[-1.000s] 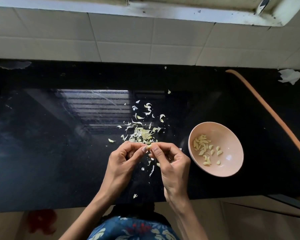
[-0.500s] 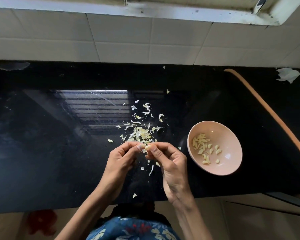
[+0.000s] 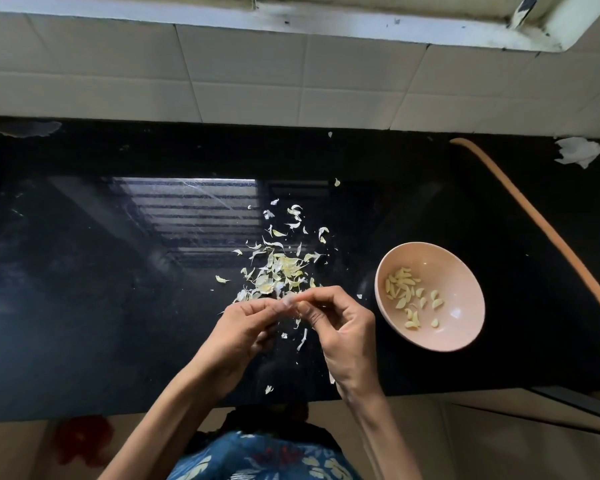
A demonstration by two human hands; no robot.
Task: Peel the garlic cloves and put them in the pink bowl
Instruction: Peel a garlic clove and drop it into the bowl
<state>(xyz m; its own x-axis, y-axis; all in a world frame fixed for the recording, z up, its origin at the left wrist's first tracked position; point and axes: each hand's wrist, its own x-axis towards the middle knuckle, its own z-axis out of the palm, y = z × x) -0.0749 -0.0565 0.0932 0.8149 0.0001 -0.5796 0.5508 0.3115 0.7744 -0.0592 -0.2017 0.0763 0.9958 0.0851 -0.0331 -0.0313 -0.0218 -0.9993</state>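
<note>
My left hand (image 3: 245,329) and my right hand (image 3: 343,323) meet fingertip to fingertip over the black counter (image 3: 118,306). Between them they pinch a small garlic clove (image 3: 291,301), mostly hidden by the fingers and blurred. Just beyond the fingertips lies a heap of pale garlic skins (image 3: 281,268). The pink bowl (image 3: 458,271) stands to the right of my right hand, a short gap away, with several peeled cloves (image 3: 404,289) in its left half.
An orange hose (image 3: 548,233) curves along the counter's right side behind the bowl. A crumpled white scrap (image 3: 577,151) lies at the back right. Loose skin bits (image 3: 302,339) are scattered under my hands. A tiled wall (image 3: 291,81) rises behind; the counter's front edge runs just below my wrists.
Both hands stay joined at the clove in the same spot. The fingertips have shifted slightly against each other, and my right fingers reach a little further left.
</note>
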